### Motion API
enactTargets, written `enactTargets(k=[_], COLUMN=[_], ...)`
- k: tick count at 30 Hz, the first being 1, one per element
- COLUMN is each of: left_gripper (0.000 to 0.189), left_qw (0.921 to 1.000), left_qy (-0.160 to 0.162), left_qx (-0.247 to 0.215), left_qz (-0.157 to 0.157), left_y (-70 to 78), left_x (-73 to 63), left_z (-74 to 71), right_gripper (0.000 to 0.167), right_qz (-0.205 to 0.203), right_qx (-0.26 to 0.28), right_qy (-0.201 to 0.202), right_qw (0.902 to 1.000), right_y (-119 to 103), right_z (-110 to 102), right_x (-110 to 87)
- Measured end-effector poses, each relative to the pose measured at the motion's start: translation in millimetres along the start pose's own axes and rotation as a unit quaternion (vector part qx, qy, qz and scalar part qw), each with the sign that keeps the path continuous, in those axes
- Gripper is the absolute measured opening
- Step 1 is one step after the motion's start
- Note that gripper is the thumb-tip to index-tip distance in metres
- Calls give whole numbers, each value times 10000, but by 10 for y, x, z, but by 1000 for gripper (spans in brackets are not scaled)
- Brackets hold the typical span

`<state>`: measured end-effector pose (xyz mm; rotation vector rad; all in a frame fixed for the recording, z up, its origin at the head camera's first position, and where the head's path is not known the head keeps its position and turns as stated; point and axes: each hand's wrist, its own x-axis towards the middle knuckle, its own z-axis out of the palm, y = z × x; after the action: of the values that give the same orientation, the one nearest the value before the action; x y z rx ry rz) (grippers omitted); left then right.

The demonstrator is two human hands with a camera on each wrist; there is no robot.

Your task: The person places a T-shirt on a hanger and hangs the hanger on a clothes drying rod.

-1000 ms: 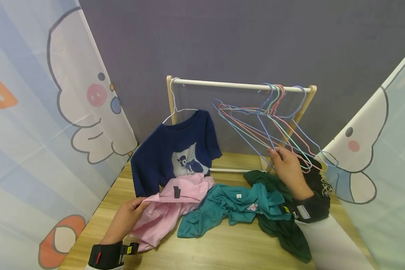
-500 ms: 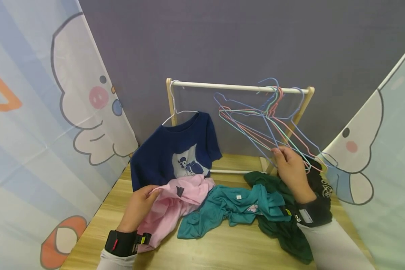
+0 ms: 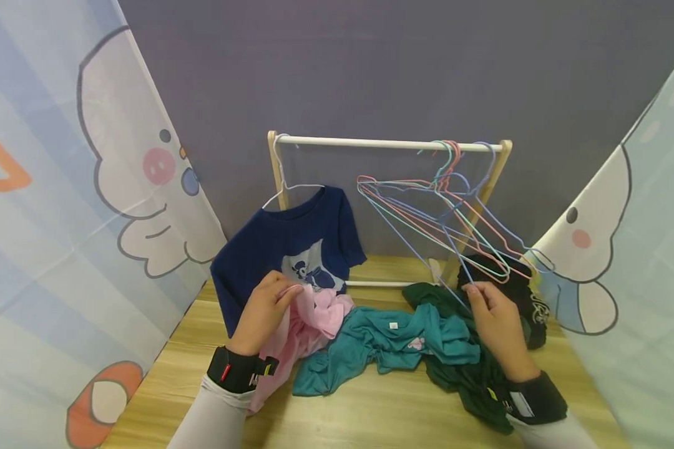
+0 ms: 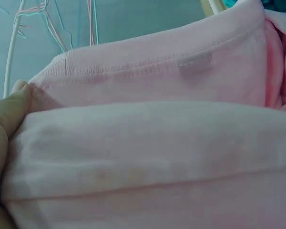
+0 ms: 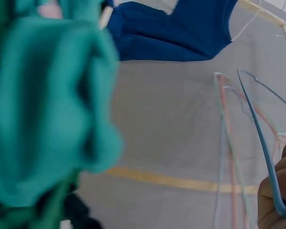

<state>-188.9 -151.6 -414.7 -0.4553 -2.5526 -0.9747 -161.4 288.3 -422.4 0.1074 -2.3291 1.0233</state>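
My left hand (image 3: 263, 315) pinches the neckline of a pink shirt (image 3: 297, 333), whose lower part lies bunched on the table. In the left wrist view, the thumb presses the edge of the pink collar (image 4: 133, 62), and fabric fills most of the picture. My right hand (image 3: 497, 324) grips a blue wire hanger (image 5: 260, 136) by its lower corner. That hanger's hook is below the rail, off it, in front of the other hangers. A teal shirt (image 3: 382, 337) lies between the hands.
A rack with a white rail (image 3: 365, 143) holds several hangers (image 3: 446, 181) at right and a navy shirt (image 3: 253, 240) on a white hanger at left. A dark green garment (image 3: 466, 386) and a black one (image 3: 533, 305) lie at right on the wooden table (image 3: 337, 424).
The blue hanger's hook has risen off the rail, then dropped below it as my right hand came down. My left hand has moved right and up, carrying the pink neckline.
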Motion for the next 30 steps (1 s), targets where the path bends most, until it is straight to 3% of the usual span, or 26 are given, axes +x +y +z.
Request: enactTargets(k=[7,15,22,30], left_gripper=[18,16,19,24], left_qw=[9996,9981,9959,9918], left_qy=[260,575,756,680], left_qx=[-12,-18,-82,-189], left_qz=[-115,-220,-497,-1066], left_y=[-42,-141,-190,-202], left_x=[21,25,-13,-85], left_z=[-18,-29,-39,-58], right_gripper=[13,22,29,29], right_qz=[-75,-514,-833,-1040], right_qx=[288,1029,1541,2054], right_qy=[-74,-611,-1039,-1465], right_qw=[9995,9915,9790,9621], right_y=[213,346,349,358], right_z=[-9,49,109,137], right_x=[-338,-642,-758,-809])
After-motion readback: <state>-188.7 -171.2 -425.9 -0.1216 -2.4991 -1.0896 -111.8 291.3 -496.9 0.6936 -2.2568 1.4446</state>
